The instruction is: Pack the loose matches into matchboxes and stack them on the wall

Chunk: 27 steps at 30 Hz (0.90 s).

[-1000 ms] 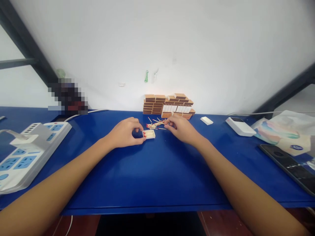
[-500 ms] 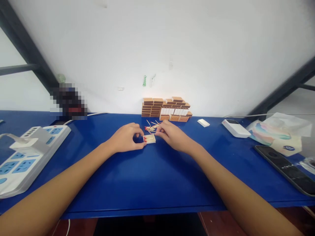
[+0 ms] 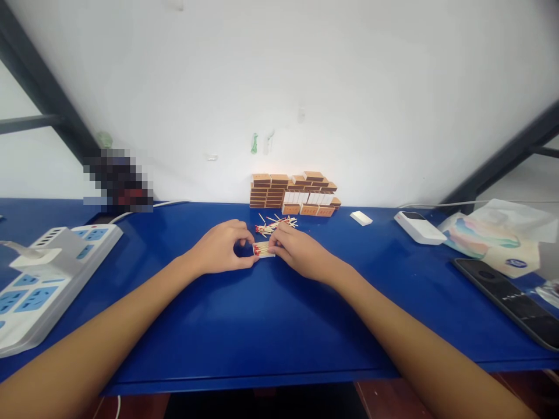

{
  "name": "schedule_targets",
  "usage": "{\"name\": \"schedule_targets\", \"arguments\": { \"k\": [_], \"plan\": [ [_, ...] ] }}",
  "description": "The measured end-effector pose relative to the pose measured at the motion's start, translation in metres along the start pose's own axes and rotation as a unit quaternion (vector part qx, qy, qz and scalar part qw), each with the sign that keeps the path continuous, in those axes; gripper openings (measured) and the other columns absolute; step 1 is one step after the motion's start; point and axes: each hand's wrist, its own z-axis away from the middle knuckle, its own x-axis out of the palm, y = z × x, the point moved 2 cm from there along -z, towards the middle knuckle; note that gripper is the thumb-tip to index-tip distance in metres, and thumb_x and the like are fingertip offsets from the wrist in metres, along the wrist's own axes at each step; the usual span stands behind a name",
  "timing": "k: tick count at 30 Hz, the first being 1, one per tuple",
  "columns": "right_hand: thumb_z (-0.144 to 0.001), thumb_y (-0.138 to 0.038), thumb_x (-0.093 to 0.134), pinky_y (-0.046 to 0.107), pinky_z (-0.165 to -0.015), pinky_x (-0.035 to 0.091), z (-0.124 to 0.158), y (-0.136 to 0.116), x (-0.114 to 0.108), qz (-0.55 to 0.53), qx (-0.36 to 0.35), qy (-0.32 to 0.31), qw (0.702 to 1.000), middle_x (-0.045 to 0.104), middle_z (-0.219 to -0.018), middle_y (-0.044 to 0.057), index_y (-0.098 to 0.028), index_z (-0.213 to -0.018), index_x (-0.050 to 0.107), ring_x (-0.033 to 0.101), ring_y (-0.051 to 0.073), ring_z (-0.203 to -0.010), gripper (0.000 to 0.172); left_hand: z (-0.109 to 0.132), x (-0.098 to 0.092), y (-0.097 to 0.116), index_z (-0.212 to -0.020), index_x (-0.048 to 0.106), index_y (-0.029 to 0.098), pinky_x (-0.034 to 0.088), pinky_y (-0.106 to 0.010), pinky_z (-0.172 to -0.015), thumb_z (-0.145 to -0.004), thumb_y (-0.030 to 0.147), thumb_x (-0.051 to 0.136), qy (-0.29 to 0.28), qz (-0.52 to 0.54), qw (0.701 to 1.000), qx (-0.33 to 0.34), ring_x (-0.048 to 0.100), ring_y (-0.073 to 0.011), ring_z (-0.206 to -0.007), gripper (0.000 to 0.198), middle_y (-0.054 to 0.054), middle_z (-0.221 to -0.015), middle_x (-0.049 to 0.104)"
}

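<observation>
A small white matchbox tray (image 3: 264, 250) with red-tipped matches in it lies on the blue table. Thumb and fingers of my left hand (image 3: 225, 245) are closed on its left end. My right hand (image 3: 299, 249) is at the tray's right end, fingers pinched together over the matches; what lies between the fingertips is too small to make out. Just behind the tray is a loose pile of matches (image 3: 276, 223). Stacked matchboxes (image 3: 267, 194) stand against the wall behind the pile.
A white power strip (image 3: 74, 267) lies at the left. To the right are a small white box (image 3: 361, 218), a white device with a dark screen (image 3: 419, 227), a plastic packet (image 3: 502, 238) and a black phone (image 3: 506, 299). Dark metal bars slant at both sides.
My right hand has moved left and slightly down, from beside the match pile to over the tray's right end. More of the pile shows. My left hand stays at the tray.
</observation>
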Motion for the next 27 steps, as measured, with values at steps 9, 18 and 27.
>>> {"name": "schedule_targets", "arguments": {
  "k": [9,18,27],
  "plan": [
    [-0.104,-0.019,0.055,0.031,-0.079,0.045,-0.001,0.000,-0.001,-0.010,-0.004,0.002,1.000,0.057,-0.104,0.006,-0.020,-0.096,0.059,0.057,0.018,-0.085,0.008,-0.001,-0.001,0.001,-0.092,0.076,0.022,0.047,-0.032,-0.073,-0.080,0.039,0.077,-0.001,0.000,1.000,-0.001,0.059,-0.0189,-0.080,0.021,-0.002,-0.082,0.063],
    [-0.104,-0.020,0.051,0.031,-0.079,0.046,-0.001,-0.003,-0.002,-0.024,-0.023,0.011,0.999,0.059,-0.101,0.007,-0.019,-0.093,0.062,0.057,0.018,-0.086,0.015,-0.001,-0.003,0.002,-0.093,0.076,0.021,0.047,-0.033,-0.073,-0.080,0.039,0.077,-0.003,-0.002,1.000,-0.006,0.058,-0.0189,-0.081,0.022,-0.002,-0.083,0.063],
    [-0.093,-0.031,0.062,0.034,-0.074,0.043,0.025,0.119,-0.092,0.047,0.260,0.324,0.908,0.068,-0.080,0.007,-0.017,-0.084,0.069,0.059,0.021,-0.074,0.018,-0.002,-0.018,-0.006,-0.094,0.077,0.022,0.046,-0.031,-0.072,-0.080,0.039,0.077,0.029,0.009,0.999,-0.011,0.059,-0.0171,-0.078,0.022,-0.002,-0.083,0.064]
  ]
}}
